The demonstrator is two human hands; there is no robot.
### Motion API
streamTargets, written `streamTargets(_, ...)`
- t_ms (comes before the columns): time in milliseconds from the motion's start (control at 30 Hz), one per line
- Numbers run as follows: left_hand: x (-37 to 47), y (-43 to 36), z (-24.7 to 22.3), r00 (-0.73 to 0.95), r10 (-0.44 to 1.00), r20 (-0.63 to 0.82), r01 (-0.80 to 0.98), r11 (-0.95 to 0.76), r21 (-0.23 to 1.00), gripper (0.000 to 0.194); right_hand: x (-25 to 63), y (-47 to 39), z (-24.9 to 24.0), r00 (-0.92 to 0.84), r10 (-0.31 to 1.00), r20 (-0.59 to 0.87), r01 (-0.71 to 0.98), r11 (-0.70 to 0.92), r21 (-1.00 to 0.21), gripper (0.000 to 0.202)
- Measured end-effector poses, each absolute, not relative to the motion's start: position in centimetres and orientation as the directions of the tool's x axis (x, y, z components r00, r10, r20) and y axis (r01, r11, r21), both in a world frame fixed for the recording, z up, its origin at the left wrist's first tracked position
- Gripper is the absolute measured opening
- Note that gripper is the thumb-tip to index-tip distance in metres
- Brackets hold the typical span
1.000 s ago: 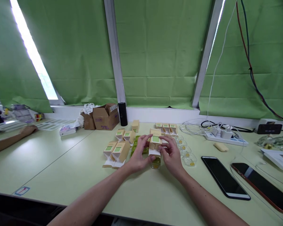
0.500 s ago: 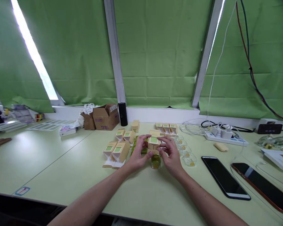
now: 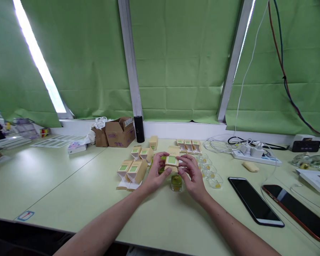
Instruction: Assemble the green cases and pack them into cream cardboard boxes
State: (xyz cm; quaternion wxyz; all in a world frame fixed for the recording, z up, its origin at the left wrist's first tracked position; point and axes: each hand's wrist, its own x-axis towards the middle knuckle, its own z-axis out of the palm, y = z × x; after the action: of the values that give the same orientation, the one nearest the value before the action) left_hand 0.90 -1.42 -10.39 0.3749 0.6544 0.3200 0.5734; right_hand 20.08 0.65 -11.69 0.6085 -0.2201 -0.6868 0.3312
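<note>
Head view: left hand and right hand pinching carton between fingertips — carton sitting between hands, just beyond green jar. Risk: light or uneven pinch possibly slipping, carton knocking jar — closeness leaving little margin.

on the worktop, a jar sits before the held carton, between a group of cartons at left and containers at right. farther right lie two phones, a power strip behind them.
</note>
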Motion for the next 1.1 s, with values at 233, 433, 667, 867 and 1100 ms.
streamTargets(233, 0.98, -1.44, -10.28, 0.131, 0.849, 0.512, -0.028, -0.513, 0.858, 0.063, 20.16, 0.73, -11.86, -0.186, 0.696, 0.694, -0.094, 0.691, -0.717, 0.034)
streamTargets(433, 1.03, -1.51, -10.16, 0.129, 0.853, 0.506, -0.021, -0.508, 0.861, 0.063, 20.24, 0.75, -11.77, -0.194, 0.691, 0.696, -0.089, 0.694, -0.714, 0.035)
streamTargets(667, 1.06, -1.49, -10.15, 0.129, 0.856, 0.501, -0.013, -0.504, 0.864, 0.061, 20.18, 0.54, -11.70, -0.191, 0.698, 0.690, -0.094, 0.687, -0.721, 0.035)
streamTargets(867, 0.96, -1.36, -10.35, 0.130, 0.856, 0.501, -0.011, -0.504, 0.864, 0.063, 20.19, 0.53, -11.66, -0.196, 0.696, 0.691, -0.096, 0.688, -0.720, 0.034)
streamTargets(1100, 0.91, -1.31, -10.36, 0.127, 0.861, 0.493, -0.001, -0.497, 0.868, 0.064, 20.14, 0.46, -11.48, -0.180, 0.689, 0.701, -0.098, 0.697, -0.710, 0.033)
